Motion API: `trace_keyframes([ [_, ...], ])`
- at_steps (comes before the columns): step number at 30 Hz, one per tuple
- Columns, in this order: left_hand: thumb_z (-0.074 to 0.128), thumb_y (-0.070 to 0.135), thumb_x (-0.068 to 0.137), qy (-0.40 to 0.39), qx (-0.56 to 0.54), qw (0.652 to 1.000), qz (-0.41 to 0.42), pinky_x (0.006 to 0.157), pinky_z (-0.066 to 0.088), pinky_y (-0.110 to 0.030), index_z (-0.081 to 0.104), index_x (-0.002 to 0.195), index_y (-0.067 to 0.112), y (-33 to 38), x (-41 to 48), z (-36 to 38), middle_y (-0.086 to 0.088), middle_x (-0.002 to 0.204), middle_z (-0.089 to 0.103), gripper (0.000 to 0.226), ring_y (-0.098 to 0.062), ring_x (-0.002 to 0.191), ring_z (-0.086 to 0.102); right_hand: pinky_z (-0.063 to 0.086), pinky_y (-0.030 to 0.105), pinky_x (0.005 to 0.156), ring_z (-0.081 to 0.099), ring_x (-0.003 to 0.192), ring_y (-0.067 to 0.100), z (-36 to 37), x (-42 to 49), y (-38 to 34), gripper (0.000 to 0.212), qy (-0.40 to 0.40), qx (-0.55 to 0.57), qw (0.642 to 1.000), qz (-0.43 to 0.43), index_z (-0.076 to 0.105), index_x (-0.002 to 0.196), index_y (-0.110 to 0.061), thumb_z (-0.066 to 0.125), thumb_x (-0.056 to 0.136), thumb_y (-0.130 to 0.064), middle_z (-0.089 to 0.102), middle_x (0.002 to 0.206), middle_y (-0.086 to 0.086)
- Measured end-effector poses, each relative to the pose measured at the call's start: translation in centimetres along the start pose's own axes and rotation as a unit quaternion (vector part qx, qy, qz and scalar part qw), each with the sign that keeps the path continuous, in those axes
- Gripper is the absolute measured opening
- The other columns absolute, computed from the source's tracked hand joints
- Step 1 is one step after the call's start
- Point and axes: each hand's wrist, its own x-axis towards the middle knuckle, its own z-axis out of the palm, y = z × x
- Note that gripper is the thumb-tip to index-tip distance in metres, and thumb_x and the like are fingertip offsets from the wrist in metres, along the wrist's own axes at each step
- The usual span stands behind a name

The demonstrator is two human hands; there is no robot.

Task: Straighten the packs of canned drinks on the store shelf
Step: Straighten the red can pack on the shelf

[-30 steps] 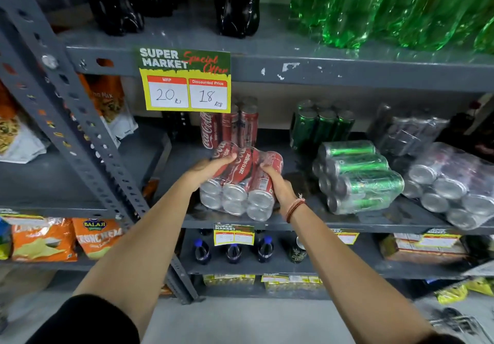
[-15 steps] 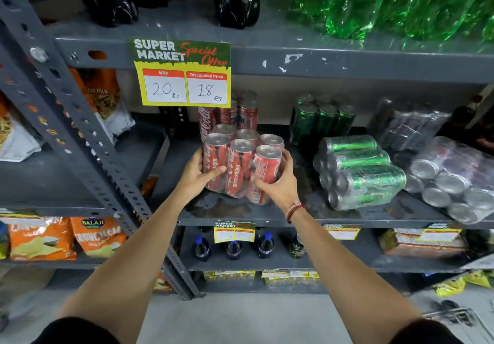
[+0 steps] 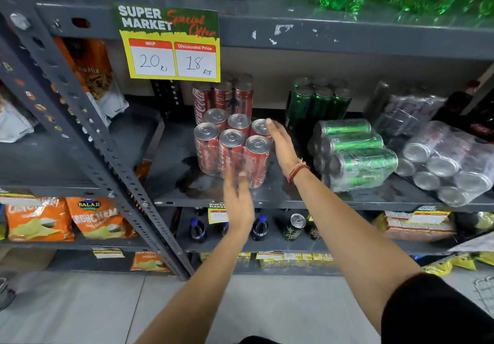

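Left hand (image 3: 238,204) hovering nearest, fingers loose and spread, blurred, holding nothing; fingertips overlapping the front face of the red can pack (image 3: 232,147), contact impossible to confirm. Right hand (image 3: 280,145) reaching further in, flat and spread wide, palm facing the pack's right side, fingertips by the rear-right can top; gripping nothing, touching or just beside unclear. Red thread band (image 3: 297,171) sitting on that wrist. Red can pack standing upright between the two hands, six silver tops facing up, resting on the grey shelf (image 3: 270,196), dark wet-looking patch just left of it. Lying on their sides right of the right hand: green can pack (image 3: 355,153), then clear-wrapped silver can pack (image 3: 451,164) further right. Standing upright behind the gripped zone: second red pack (image 3: 223,97) and dark green pack (image 3: 318,101). Hanging above and beyond: price sign (image 3: 171,44) reading 20 and 18.
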Motion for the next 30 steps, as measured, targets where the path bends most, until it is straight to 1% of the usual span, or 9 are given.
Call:
trace_keyframes([
  [2,0.033,0.049,0.096,-0.047,0.011,0.998,-0.035,0.120,0.010,-0.043,0.007,0.150,0.028,0.4,0.3,1.2,0.005,0.161,0.005,0.064,-0.016,0.147,0.009,0.041,0.037,0.106,0.051,0.124,0.018,-0.2,-0.1,0.3,0.059,0.008,-0.004,1.000,-0.001,0.046,0.134,-0.022,0.051,0.087,-0.057,0.054,0.135,0.002],
  [5,0.031,0.057,0.093,-0.059,-0.017,0.998,-0.019,0.120,0.009,-0.045,-0.001,0.150,0.032,0.2,1.0,0.9,0.007,0.161,-0.001,0.070,-0.016,0.147,0.005,0.044,0.019,0.088,0.055,0.115,0.014,0.4,-2.0,1.0,0.046,0.047,0.037,0.997,-0.037,0.050,0.129,-0.017,0.051,0.092,-0.044,0.057,0.130,0.002],
  [9,0.041,0.072,0.079,-0.042,-0.095,0.994,-0.025,0.114,0.029,-0.046,0.034,0.144,0.025,0.3,4.4,-2.2,-0.005,0.149,0.041,0.080,-0.022,0.136,0.040,0.041,0.023,0.091,0.054,0.103,0.010,4.1,-6.0,2.9,0.026,0.152,0.011,0.980,-0.131,0.055,0.110,-0.021,0.055,0.090,-0.038,0.058,0.109,-0.001],
  [11,0.042,0.077,0.074,-0.072,-0.114,0.989,-0.062,0.109,0.037,-0.051,0.056,0.128,0.016,0.6,6.8,-4.0,-0.013,0.129,0.061,0.082,-0.028,0.121,0.056,0.040,0.028,0.091,0.050,0.101,0.016,6.7,-7.8,3.7,0.036,0.198,-0.046,0.967,-0.153,0.052,0.112,-0.013,0.050,0.090,-0.042,0.054,0.107,0.003],
  [16,0.020,0.076,0.082,-0.070,-0.047,0.992,-0.096,0.098,0.047,-0.044,0.062,0.121,0.016,2.3,9.5,-5.9,-0.009,0.112,0.070,0.083,-0.024,0.104,0.065,0.039,0.026,0.086,0.051,0.096,0.017,7.6,-8.8,3.0,0.029,0.224,-0.039,0.964,-0.135,0.052,0.102,-0.011,0.048,0.094,-0.038,0.054,0.103,0.004],
  [18,0.028,0.083,0.075,0.023,-0.028,0.992,-0.123,0.107,0.039,-0.046,0.055,0.129,0.022,2.2,8.3,-5.3,-0.007,0.131,0.060,0.086,-0.025,0.119,0.056,0.040,0.029,0.086,0.052,0.092,0.016,5.4,-7.1,2.1,0.029,0.236,-0.020,0.961,-0.141,0.054,0.097,-0.011,0.049,0.093,-0.039,0.056,0.099,0.006],
  [20,0.033,0.060,0.091,0.143,-0.047,0.986,-0.074,0.111,0.032,-0.043,0.041,0.139,0.019,2.5,4.9,-3.5,-0.008,0.143,0.047,0.063,-0.026,0.131,0.044,0.042,0.035,0.094,0.053,0.098,0.019,3.2,-3.8,0.6,0.039,0.228,-0.027,0.964,-0.131,0.058,0.104,-0.004,0.054,0.090,-0.040,0.057,0.107,0.013],
  [26,0.046,0.066,0.083,0.070,-0.056,0.991,-0.097,0.120,0.008,-0.050,-0.005,0.150,0.020,2.4,4.3,-0.1,-0.011,0.161,-0.004,0.096,-0.027,0.148,0.002,0.038,0.042,0.110,0.050,0.126,0.026,2.0,4.4,-2.5,0.084,0.034,-0.029,0.997,0.057,0.037,0.142,-0.018,0.063,0.071,-0.054,0.051,0.140,0.010],
  [30,0.057,0.059,0.080,0.082,0.024,0.987,-0.135,0.119,0.005,-0.050,-0.010,0.149,0.009,3.8,5.6,0.4,-0.022,0.158,-0.010,0.108,-0.034,0.147,-0.004,0.038,0.039,0.107,0.050,0.124,0.026,2.8,3.2,-1.0,0.065,0.040,-0.011,0.998,0.044,0.036,0.141,-0.021,0.060,0.085,-0.043,0.051,0.139,0.009],
])
